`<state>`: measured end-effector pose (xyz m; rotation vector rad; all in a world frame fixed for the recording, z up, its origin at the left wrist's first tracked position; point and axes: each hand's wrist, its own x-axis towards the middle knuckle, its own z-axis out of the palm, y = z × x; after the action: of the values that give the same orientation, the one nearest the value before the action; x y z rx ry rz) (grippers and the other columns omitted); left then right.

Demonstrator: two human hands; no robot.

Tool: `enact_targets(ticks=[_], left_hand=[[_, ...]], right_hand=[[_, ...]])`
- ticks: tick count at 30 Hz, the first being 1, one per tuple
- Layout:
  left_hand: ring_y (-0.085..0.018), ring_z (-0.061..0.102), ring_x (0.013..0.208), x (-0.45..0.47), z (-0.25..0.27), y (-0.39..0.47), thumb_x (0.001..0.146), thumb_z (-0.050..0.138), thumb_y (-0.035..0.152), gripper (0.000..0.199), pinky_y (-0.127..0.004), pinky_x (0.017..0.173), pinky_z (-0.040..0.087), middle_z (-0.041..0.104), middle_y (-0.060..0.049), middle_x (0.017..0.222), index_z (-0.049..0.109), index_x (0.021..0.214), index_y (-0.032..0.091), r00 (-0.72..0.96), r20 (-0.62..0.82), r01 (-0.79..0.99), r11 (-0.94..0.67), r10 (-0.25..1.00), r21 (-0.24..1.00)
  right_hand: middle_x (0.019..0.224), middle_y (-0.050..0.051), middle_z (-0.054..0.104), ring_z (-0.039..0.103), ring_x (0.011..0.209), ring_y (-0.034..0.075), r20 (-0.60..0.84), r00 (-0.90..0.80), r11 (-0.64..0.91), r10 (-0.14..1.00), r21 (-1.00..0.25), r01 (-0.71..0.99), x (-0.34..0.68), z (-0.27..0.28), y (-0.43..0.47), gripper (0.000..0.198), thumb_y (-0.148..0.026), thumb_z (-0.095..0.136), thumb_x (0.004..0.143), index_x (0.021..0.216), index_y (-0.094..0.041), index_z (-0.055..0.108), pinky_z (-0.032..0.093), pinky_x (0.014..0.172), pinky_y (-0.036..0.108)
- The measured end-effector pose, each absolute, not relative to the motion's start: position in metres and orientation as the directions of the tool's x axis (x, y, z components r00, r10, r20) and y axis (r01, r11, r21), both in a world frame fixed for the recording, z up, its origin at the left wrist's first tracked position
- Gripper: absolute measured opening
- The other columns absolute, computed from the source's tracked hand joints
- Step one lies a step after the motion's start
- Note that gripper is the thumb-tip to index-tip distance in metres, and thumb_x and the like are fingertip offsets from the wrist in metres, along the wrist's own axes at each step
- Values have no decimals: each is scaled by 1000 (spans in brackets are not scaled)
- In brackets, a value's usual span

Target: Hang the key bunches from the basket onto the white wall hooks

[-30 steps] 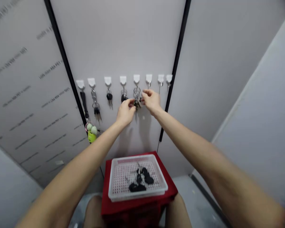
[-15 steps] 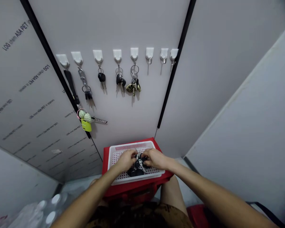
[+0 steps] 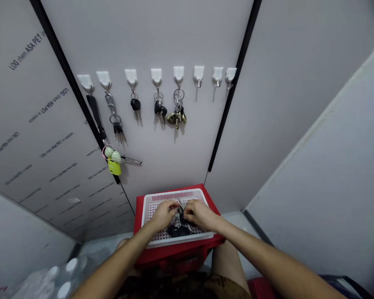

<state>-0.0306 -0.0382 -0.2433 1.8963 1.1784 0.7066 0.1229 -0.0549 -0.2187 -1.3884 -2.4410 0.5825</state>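
Both hands are in a white perforated plastic basket (image 3: 177, 243). My left hand (image 3: 165, 215) has thumb and fingertips pinched on a bunch of dark-headed keys (image 3: 181, 216). From the other side, my right hand (image 3: 200, 214) curls its fingers around the same bunch. Fingers cover much of the bunch, so its ring is hard to make out. Below the hands, more black-headed keys (image 3: 178, 231) lie on the basket's floor, a silver blade beside them.
The basket rests on a red box (image 3: 216, 240) above my knees. On the white wall panel, several white hooks run in a row; key bunches such as the one with brass charms (image 3: 177, 118) hang from the left ones. Bottles with white caps (image 3: 72, 264) stand at lower left.
The view has shifted slightly, so the hooks sit lower. My fingers have moved on the key bunch, and its silver parts are less visible between my hands.
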Motion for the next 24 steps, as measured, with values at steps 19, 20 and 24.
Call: enact_targets(ticks=[19,20,24], left_hand=[[-3,49,50,45,-26,14,69,41,15,23,-15,46,37,53,-6,81,45,92,11,203,268,-213,-225,942,951],[-3,50,50,48,-15,18,69,41,14,25,-15,47,37,53,-7,82,44,94,10,172,285,-214,-247,943,945],[-4,51,51,52,13,29,69,41,10,34,-15,49,39,53,-7,83,38,103,10,74,323,-191,-305,944,933]], right_hand=[[45,-5,48,47,41,5,485,133,481,865,-875,63,145,-5,14,8,-15,52,56,61,-13,47,43,47,21],[45,-5,48,47,41,5,524,157,517,837,-852,86,145,5,20,6,-14,51,57,61,-13,48,43,47,21],[49,-4,48,47,42,5,609,241,584,756,-793,174,143,36,42,3,-12,48,59,62,-12,49,44,45,20]])
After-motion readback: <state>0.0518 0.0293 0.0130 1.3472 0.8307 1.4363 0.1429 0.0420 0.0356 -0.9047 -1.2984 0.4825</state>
